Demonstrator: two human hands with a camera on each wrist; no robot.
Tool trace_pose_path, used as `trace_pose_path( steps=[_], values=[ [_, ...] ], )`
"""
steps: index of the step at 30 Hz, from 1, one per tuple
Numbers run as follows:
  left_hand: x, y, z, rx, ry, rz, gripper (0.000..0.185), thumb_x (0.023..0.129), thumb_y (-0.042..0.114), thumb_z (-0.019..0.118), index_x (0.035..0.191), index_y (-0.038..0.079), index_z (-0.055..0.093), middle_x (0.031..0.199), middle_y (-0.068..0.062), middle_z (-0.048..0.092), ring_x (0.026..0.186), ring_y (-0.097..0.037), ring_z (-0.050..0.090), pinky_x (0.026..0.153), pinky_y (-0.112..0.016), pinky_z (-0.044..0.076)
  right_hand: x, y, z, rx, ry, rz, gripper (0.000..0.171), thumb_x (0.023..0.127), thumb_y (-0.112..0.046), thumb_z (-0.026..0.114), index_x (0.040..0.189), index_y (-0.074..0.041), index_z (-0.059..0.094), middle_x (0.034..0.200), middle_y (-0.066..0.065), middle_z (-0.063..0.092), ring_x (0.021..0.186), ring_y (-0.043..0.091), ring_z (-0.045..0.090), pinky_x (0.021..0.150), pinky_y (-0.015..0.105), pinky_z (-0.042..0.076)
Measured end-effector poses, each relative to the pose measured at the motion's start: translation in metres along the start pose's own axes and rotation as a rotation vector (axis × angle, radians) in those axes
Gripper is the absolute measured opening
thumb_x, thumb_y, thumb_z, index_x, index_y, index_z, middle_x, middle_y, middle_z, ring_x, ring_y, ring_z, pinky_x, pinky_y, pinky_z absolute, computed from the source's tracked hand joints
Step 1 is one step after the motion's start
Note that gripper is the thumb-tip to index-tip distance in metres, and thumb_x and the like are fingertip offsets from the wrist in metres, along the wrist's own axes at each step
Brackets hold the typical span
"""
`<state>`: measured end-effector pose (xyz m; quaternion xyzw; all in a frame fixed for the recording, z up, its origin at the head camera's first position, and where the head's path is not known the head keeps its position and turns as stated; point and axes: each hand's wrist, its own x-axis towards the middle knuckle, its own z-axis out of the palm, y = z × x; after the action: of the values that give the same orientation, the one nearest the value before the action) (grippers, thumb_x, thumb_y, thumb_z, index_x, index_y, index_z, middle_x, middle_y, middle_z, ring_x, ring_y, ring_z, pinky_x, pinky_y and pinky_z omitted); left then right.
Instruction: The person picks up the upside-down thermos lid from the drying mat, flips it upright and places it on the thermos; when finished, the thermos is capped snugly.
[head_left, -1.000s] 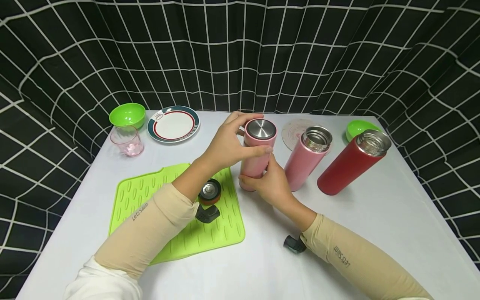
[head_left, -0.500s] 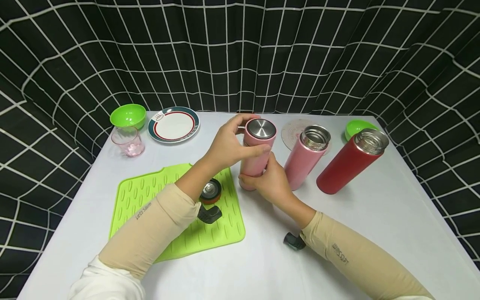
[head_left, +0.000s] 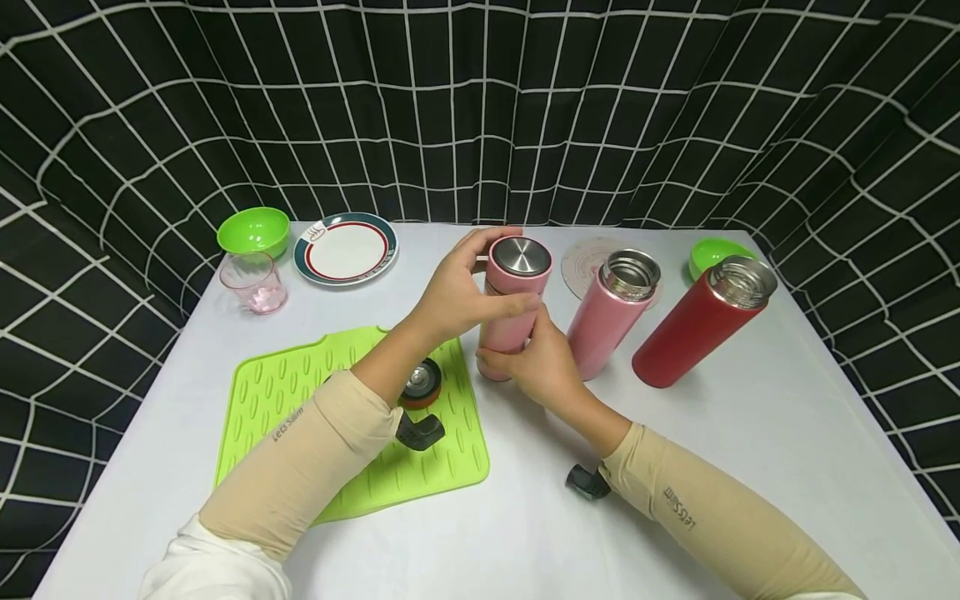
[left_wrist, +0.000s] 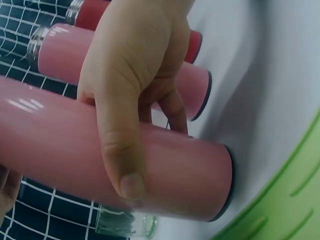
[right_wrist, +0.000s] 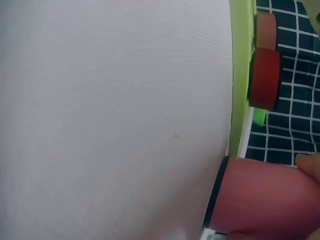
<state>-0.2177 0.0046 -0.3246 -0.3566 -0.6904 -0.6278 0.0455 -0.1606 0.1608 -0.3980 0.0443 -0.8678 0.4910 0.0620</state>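
A pink thermos bottle (head_left: pixel 507 333) stands upright near the middle of the table, topped by a pink lid with a shiny metal disc (head_left: pixel 521 256). My left hand (head_left: pixel 461 287) grips it around the lid, thumb across the front. Lower down, my right hand (head_left: pixel 542 367) holds the body, its thumb pressed along the side in the left wrist view. To the right stand a second pink bottle (head_left: pixel 603 329) and a red bottle (head_left: pixel 690 333), both lidless with steel necks showing. On the green mat lies a red lid (right_wrist: pixel 265 79); a pink lid (right_wrist: pixel 266 31) shows behind it.
The ribbed green drying mat (head_left: pixel 285 400) lies under my left forearm. At the back left are a green bowl (head_left: pixel 255 231), a clear pink glass (head_left: pixel 255 283) and a rimmed plate (head_left: pixel 347 248). A round pale mat (head_left: pixel 588 262) and another green bowl (head_left: pixel 716 254) sit at the back right.
Both hands keep their grip on the pink bottle, with almost no movement. The left forearm has shifted slightly to the right.
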Motion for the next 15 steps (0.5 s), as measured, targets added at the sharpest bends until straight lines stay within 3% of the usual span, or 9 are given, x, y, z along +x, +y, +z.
trace_pose_path(
  steps=[5,10,15],
  values=[
    [0.0,-0.002,0.001,-0.003,0.03,0.022,0.064,0.076,0.012,0.084,0.134,0.004,0.057,0.125,-0.003,0.063,0.108,-0.014,0.059,0.092,-0.034,0.047,-0.001,-0.001,0.0,-0.007,0.005,0.001,0.08,0.069,-0.034,0.09,0.132,-0.015,0.044,0.115,0.0,0.061,0.105,0.015,0.058,0.093,0.037,0.046],
    [0.0,-0.005,-0.003,-0.105,-0.019,0.049,0.062,0.078,0.004,0.077,0.136,-0.003,0.054,0.129,-0.009,0.062,0.111,-0.019,0.059,0.097,-0.039,0.045,-0.001,-0.001,0.0,0.022,0.0,-0.003,0.078,0.069,-0.031,0.09,0.13,-0.015,0.044,0.115,-0.001,0.061,0.105,0.016,0.058,0.092,0.038,0.046],
    [0.002,-0.004,-0.01,-0.106,-0.095,0.039,0.063,0.08,0.004,0.074,0.138,-0.003,0.051,0.135,-0.011,0.057,0.117,-0.018,0.056,0.1,-0.04,0.042,0.0,-0.001,0.0,0.044,-0.003,-0.002,0.078,0.068,-0.028,0.09,0.13,-0.016,0.045,0.114,-0.001,0.061,0.104,0.015,0.058,0.092,0.037,0.047]
  ],
)
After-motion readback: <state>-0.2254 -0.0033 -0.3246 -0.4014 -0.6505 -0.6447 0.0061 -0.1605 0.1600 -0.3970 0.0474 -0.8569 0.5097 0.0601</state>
